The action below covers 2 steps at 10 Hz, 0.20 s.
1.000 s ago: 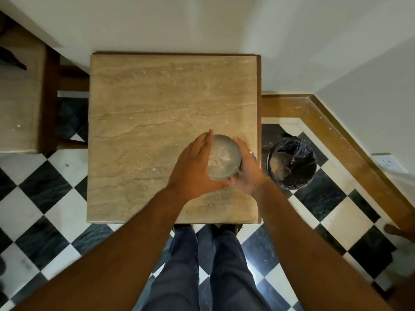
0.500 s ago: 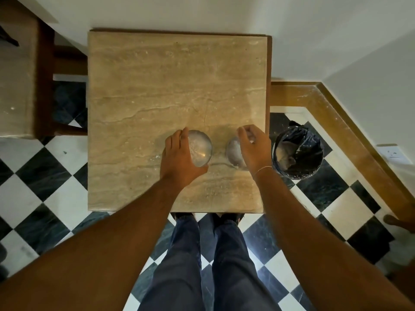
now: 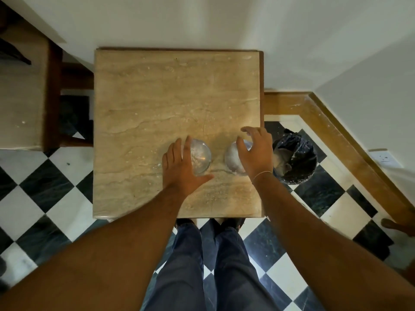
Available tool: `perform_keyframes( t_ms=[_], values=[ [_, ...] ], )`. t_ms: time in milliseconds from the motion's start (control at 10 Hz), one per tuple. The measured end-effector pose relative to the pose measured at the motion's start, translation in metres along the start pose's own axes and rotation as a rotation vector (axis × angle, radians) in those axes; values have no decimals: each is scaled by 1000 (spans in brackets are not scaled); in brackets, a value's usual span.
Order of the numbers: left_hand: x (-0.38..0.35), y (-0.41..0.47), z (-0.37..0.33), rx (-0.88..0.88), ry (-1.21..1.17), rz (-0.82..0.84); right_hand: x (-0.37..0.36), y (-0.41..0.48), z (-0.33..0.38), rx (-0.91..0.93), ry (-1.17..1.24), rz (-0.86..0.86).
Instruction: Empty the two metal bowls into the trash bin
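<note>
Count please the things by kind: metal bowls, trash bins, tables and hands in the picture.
Metal bowls: 2, the left bowl and the right bowl
Trash bin: 1
Tables: 2, the main table and the side table
Hands: 2, left hand, right hand
Total: 7

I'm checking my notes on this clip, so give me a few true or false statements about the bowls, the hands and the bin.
1. Two metal bowls, left bowl and right bowl, sit apart on the table. True.
2. The trash bin stands on the table. False: it stands on the floor at the table's right.
3. The left hand is by the left bowl, the right hand over the right bowl. True.
4. The bin is unlined. False: it has a dark bag.
</note>
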State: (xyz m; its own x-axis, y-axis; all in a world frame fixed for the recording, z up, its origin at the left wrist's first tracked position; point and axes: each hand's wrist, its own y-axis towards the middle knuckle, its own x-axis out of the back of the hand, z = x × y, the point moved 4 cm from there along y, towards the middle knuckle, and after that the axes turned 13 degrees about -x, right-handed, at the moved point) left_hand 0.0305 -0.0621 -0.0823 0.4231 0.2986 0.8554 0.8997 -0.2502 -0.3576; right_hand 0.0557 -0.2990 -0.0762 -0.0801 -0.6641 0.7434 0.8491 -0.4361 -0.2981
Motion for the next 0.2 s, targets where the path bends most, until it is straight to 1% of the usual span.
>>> perform_keyframes(
  t_ms=[100, 200],
  values=[
    [53, -5, -18, -49, 27, -96, 28, -1, 38, 101, -118, -3],
    [118, -18, -46, -108, 86, -284, 69, -12, 79, 155, -241, 16]
  ],
)
